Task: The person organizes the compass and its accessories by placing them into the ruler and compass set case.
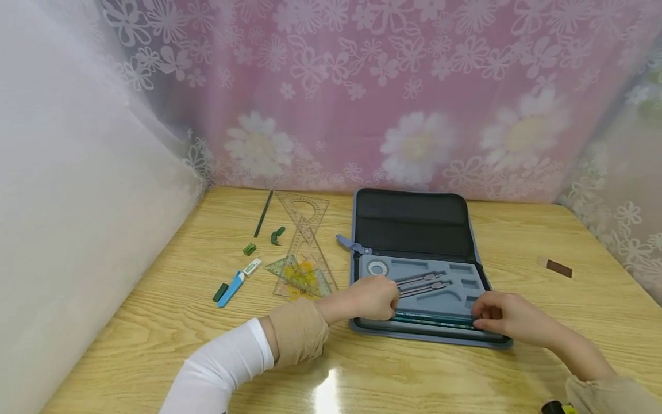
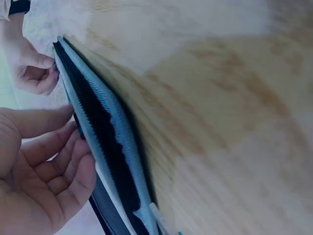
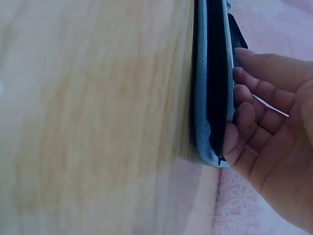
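Observation:
An open zip case (image 1: 414,224) has its black lid standing back and a grey-blue moulded tray (image 1: 405,307) in its base. Dark green pencils (image 1: 434,322) lie lengthwise along the tray's front. My left hand (image 1: 376,296) pinches near their left end, fingers curled and partly hiding it. At the right end my right hand (image 1: 509,316) pinches with thumb and fingertips. Two metal compasses (image 1: 424,287) lie in slots behind the pencils, beside a round pale ring (image 1: 377,268). In the left wrist view, the left hand (image 2: 49,171) is at the case's zipped edge (image 2: 122,132).
Left of the case lie clear set squares (image 1: 305,227), a green-tinted triangle (image 1: 284,267), a pencil (image 1: 264,214), a green clip-like piece (image 1: 277,235), a green sharpener (image 1: 250,249), a white eraser (image 1: 252,267), a blue tool (image 1: 231,289) and a green block (image 1: 220,292). A brown strip (image 1: 559,268) lies right.

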{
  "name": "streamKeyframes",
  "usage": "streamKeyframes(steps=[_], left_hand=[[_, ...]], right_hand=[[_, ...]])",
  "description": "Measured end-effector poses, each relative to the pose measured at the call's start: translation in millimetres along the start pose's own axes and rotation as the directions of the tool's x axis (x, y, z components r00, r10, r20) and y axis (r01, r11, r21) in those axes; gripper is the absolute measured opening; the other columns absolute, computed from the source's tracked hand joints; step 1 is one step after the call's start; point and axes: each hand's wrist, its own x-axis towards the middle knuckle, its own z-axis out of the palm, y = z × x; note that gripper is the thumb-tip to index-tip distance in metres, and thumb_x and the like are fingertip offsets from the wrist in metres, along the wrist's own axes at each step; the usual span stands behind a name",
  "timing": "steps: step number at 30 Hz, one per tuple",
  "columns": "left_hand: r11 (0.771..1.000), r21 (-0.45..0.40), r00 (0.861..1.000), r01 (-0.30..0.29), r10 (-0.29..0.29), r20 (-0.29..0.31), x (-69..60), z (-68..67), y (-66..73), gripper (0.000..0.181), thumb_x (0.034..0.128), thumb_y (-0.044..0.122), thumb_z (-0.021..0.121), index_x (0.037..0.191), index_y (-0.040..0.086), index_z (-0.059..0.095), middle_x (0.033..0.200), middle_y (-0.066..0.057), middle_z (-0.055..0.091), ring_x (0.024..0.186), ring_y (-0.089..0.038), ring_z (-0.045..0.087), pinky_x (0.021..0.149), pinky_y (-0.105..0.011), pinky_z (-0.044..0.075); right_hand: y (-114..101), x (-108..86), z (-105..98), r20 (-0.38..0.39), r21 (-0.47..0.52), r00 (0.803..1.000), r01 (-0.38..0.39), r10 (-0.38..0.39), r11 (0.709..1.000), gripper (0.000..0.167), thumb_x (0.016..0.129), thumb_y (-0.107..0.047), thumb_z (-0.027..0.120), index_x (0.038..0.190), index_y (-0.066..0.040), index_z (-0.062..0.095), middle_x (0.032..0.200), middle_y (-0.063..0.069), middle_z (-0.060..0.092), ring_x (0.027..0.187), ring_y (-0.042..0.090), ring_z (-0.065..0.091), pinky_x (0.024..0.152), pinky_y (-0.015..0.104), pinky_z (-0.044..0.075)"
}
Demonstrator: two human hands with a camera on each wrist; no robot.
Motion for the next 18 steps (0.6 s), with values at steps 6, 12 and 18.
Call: streamKeyframes(steps=[6, 12, 18], left_hand=[[1.000, 0.002, 1.000, -0.009, 0.009, 0.024, -2.3, -1.6, 0.9, 0.040, 0.0835, 0.001, 0.060, 0.053, 0.017, 0.040, 0.051, 0.005, 0.023, 0.051, -0.008, 0.012, 0.048, -0.020, 0.017], [0.998, 0.015, 0.998, -0.055, 0.054, 0.014, -4.1, -0.2, 0.6, 0.040, 0.0842, -0.003, 0.058, 0.052, 0.017, 0.046, 0.049, 0.008, 0.024, 0.049, -0.006, 0.013, 0.051, -0.016, 0.022], [0.988, 0.127, 0.996, -0.084, 0.081, 0.027, -5.0, 2.7, 3.5, 0.048, 0.0874, 0.001, 0.056, 0.054, 0.016, 0.026, 0.054, 0.004, 0.013, 0.052, -0.008, 0.007, 0.049, -0.020, 0.015]], right_hand=[[2.5, -0.7, -0.7, 0.013, 0.019, 1.000, -0.001, 0.000, 1.000, 0.010, 0.085, -0.003, 0.064, 0.091, -0.012, 0.061, 0.075, -0.015, 0.052, 0.059, 0.000, 0.044, 0.048, 0.022, 0.039], [7.0, -1.0, -0.2, 0.013, 0.030, 0.999, 0.044, -0.044, 0.999, 0.016, 0.085, 0.000, 0.063, 0.088, -0.015, 0.063, 0.079, -0.013, 0.054, 0.063, 0.000, 0.045, 0.050, 0.022, 0.039], [8.0, -0.3, -0.7, 0.006, -0.009, 0.997, 0.083, -0.083, 0.996, 0.018, 0.083, 0.001, 0.065, 0.086, -0.017, 0.067, 0.082, -0.011, 0.056, 0.068, -0.001, 0.047, 0.052, 0.023, 0.041]])
